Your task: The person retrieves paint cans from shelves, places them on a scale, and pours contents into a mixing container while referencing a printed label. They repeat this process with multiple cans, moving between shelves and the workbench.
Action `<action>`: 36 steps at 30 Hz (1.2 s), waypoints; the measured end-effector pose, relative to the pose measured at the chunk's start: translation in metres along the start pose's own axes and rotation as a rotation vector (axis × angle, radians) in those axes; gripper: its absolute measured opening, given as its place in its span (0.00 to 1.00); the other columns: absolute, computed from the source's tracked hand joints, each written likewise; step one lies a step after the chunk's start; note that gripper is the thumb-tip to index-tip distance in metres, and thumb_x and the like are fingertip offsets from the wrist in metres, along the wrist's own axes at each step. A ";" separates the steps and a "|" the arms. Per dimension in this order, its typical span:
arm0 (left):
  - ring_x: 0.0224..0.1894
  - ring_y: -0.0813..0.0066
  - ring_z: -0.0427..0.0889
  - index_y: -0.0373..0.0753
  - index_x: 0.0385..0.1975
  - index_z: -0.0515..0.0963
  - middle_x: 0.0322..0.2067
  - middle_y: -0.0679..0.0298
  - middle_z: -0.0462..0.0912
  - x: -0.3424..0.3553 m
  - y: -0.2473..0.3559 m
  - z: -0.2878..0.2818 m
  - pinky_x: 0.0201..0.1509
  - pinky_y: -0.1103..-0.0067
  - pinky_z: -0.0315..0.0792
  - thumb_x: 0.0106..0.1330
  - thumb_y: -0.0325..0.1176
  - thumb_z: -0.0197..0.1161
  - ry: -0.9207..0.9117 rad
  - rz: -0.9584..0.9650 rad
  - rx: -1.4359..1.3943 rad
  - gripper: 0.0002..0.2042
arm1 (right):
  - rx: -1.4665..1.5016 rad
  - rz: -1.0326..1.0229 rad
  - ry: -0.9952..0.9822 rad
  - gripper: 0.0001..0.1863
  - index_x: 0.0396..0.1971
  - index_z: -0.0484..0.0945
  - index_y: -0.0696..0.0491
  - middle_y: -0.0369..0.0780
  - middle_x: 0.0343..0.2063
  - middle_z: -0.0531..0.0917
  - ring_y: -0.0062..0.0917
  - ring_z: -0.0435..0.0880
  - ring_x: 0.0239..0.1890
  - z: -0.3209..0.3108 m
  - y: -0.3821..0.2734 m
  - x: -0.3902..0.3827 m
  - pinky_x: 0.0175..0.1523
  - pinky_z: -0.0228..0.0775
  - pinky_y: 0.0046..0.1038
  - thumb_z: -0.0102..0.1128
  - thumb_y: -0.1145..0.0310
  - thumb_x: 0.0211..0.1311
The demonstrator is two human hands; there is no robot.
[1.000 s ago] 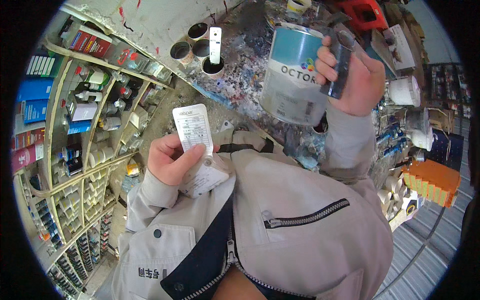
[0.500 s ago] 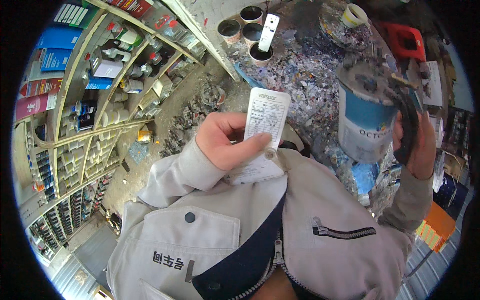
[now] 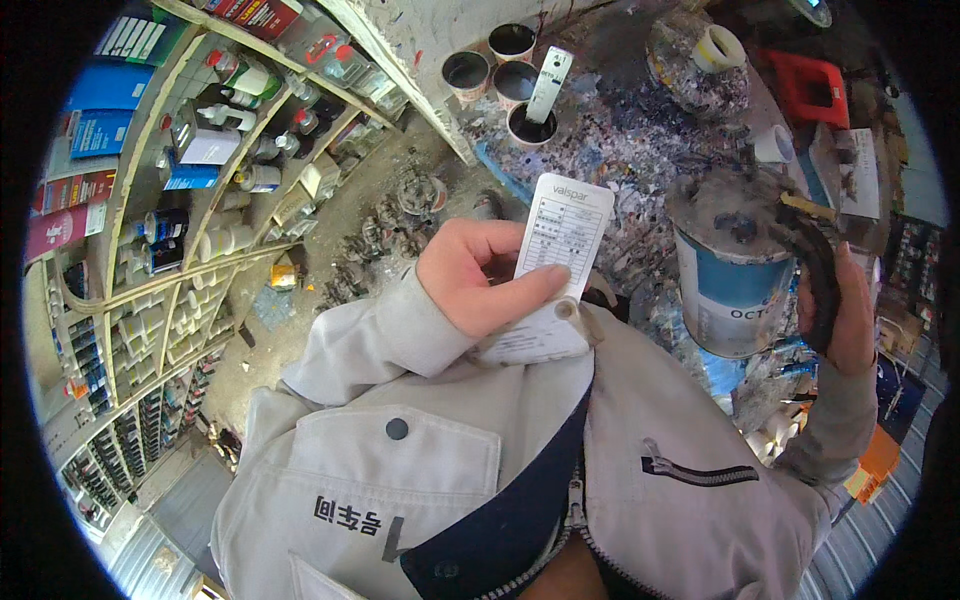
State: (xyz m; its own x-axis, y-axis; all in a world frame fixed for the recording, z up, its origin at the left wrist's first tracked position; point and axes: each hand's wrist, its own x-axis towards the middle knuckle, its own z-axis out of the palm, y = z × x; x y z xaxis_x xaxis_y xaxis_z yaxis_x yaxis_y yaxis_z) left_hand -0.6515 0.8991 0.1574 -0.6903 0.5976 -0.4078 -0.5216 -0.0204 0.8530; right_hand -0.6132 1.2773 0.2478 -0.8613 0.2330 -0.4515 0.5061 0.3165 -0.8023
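My left hand (image 3: pixel 485 280) pinches a bunch of white sample cards held together by a rivet. The top card (image 3: pixel 563 235), which has a printed table, stands up from my thumb, and another card (image 3: pixel 535 335) hangs below near my jacket. My right hand (image 3: pixel 850 310) is wrapped round the black handle of a paint can (image 3: pixel 735 265). That can has a blue and white label and a paint-stained lid with a wooden-looking piece on top. It is upright at the right; whether its base touches anything, I cannot tell.
Several paper cups (image 3: pixel 467 75) of dark paint stand at the back of the paint-spattered bench (image 3: pixel 600 140), one with a white card (image 3: pixel 547 85) in it. A white cup (image 3: pixel 718 48) and a red plastic container (image 3: pixel 805 88) are at the back right. Shelves (image 3: pixel 200 240) of bottles line the left.
My left hand has shifted a little to the right with the cards. The paint can, blurred before, has come slightly nearer to me and is now sharper, still in my right hand.
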 end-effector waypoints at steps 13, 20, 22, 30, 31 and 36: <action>0.34 0.84 0.82 0.32 0.41 0.83 0.33 0.64 0.87 0.020 0.016 -0.035 0.37 0.83 0.76 0.66 0.29 0.65 -0.004 0.086 -0.062 0.09 | -0.300 -0.040 0.277 0.33 0.13 0.73 0.50 0.31 0.09 0.69 0.16 0.64 0.09 -0.051 -0.046 0.089 0.17 0.51 0.21 0.47 0.38 0.69; 0.38 0.81 0.83 0.30 0.43 0.82 0.37 0.62 0.87 0.022 0.019 -0.060 0.41 0.81 0.77 0.65 0.27 0.65 0.014 0.079 0.029 0.10 | -0.459 -0.058 0.528 0.36 0.20 0.78 0.52 0.32 0.10 0.70 0.17 0.66 0.12 -0.071 -0.088 0.134 0.18 0.54 0.24 0.51 0.29 0.59; 0.37 0.81 0.83 0.30 0.43 0.82 0.36 0.62 0.87 0.023 0.020 -0.062 0.41 0.82 0.77 0.66 0.27 0.64 0.009 0.080 -0.013 0.10 | -0.399 -0.042 0.494 0.37 0.16 0.75 0.52 0.33 0.09 0.68 0.19 0.65 0.10 -0.074 -0.099 0.142 0.18 0.54 0.24 0.53 0.27 0.55; 0.39 0.79 0.84 0.29 0.44 0.81 0.38 0.60 0.87 0.019 0.025 -0.073 0.42 0.81 0.78 0.67 0.25 0.62 0.016 0.089 -0.045 0.10 | -0.438 0.047 0.521 0.39 0.13 0.72 0.55 0.36 0.07 0.68 0.24 0.66 0.07 -0.080 -0.115 0.178 0.17 0.56 0.27 0.51 0.28 0.56; 0.39 0.79 0.84 0.29 0.44 0.81 0.38 0.60 0.87 0.019 0.025 -0.074 0.42 0.81 0.78 0.67 0.25 0.62 0.023 0.090 -0.041 0.10 | -0.407 0.022 0.490 0.39 0.13 0.72 0.55 0.37 0.07 0.68 0.24 0.66 0.08 -0.082 -0.115 0.182 0.17 0.56 0.27 0.50 0.29 0.56; 0.38 0.79 0.84 0.29 0.44 0.81 0.38 0.60 0.87 0.018 0.026 -0.075 0.43 0.81 0.78 0.67 0.25 0.62 0.040 0.092 -0.076 0.10 | -0.366 0.007 0.453 0.36 0.13 0.71 0.55 0.37 0.07 0.69 0.25 0.65 0.07 -0.087 -0.110 0.196 0.17 0.54 0.29 0.48 0.34 0.60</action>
State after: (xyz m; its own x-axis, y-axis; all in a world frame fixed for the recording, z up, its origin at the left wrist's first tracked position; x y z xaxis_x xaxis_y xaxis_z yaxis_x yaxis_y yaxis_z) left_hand -0.7149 0.8492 0.1480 -0.7553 0.5583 -0.3432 -0.4910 -0.1352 0.8606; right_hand -0.8335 1.3677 0.2811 -0.7940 0.5808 -0.1796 0.5633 0.5918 -0.5766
